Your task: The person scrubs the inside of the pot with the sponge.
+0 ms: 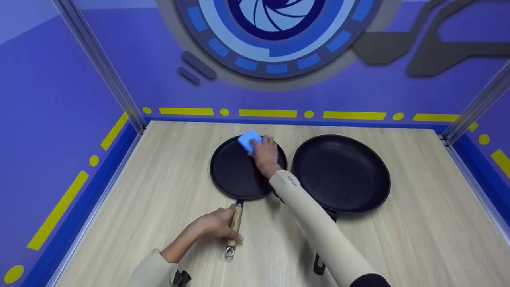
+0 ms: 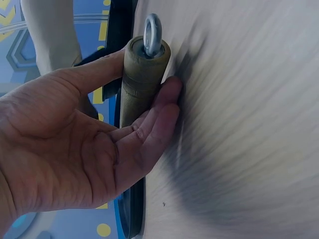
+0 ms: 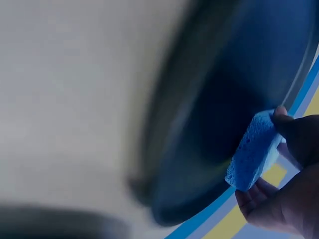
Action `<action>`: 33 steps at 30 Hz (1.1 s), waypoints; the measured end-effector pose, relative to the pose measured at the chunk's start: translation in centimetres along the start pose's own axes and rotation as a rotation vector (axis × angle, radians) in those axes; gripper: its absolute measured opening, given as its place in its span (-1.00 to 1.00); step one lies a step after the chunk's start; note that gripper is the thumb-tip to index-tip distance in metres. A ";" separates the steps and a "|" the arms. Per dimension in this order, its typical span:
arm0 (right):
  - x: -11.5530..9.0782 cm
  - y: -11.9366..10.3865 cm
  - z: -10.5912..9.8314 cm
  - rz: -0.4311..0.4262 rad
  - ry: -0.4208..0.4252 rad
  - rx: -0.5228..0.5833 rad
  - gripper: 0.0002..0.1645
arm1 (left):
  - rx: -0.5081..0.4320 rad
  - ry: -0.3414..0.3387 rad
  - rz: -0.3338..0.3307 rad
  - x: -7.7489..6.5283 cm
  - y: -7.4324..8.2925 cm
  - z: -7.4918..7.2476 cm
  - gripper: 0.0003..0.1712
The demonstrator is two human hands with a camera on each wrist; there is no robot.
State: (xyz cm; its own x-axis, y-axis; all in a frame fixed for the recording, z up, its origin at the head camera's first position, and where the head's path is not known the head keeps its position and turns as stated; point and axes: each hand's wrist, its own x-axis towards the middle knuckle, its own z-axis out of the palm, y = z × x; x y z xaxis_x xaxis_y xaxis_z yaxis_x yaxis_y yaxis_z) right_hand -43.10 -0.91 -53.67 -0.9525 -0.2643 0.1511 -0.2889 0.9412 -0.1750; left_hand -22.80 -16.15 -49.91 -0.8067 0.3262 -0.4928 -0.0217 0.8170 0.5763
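A shallow black frying pan [image 1: 235, 171] lies on the wooden table, its light wooden handle [image 1: 236, 219] pointing toward me. My left hand [image 1: 217, 223] grips that handle; in the left wrist view the thumb and fingers lie around the handle [image 2: 139, 79], close to its metal hanging ring [image 2: 153, 35]. A blue sponge [image 1: 250, 140] is pinched by my right hand [image 1: 266, 153] at the far edge of the pan. The right wrist view shows thumb and fingers on opposite sides of the sponge [image 3: 254, 149], over the pan's dark inside [image 3: 224, 114].
A larger, deeper black pan [image 1: 342, 175] stands to the right, its black handle partly hidden under my right forearm. Blue printed panels [image 1: 275, 99] wall in the table [image 1: 175, 159] at the back and both sides, with metal posts at the corners.
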 end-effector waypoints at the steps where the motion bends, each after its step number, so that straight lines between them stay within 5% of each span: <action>1: 0.0 0.5 -0.1 0.023 0.011 0.001 -0.44 | 0.000 -0.003 -0.007 0.1 0.0 0.0 -0.07; 4: -0.1 1.7 -0.3 0.048 0.024 0.010 -0.41 | -0.004 -0.007 -0.027 0.2 0.0 -0.1 0.21; 8: -0.1 2.0 -0.3 0.031 0.015 0.018 -0.40 | -0.031 -0.009 -0.015 0.5 0.1 0.0 0.19; 16: -0.9 -1.7 0.1 -0.035 -0.074 0.099 -0.44 | -0.035 -0.009 0.012 0.0 -0.1 0.1 0.20; 24: -2.5 -4.1 -0.7 -0.242 -0.235 0.126 -0.45 | -0.024 -0.001 -0.002 -0.3 -0.1 0.0 0.18; 33: -5.2 -2.6 -2.1 -0.416 -0.316 0.179 -0.42 | 0.002 0.011 -0.005 -0.1 0.0 0.2 0.06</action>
State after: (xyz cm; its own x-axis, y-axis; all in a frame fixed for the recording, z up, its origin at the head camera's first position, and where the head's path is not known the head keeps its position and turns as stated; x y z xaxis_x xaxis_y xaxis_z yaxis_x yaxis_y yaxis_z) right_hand -37.18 -1.58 -51.95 -0.7293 -0.6822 -0.0517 -0.6322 0.7009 -0.3302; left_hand -22.54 -16.12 -50.01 -0.8132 0.3165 -0.4884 -0.0250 0.8194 0.5726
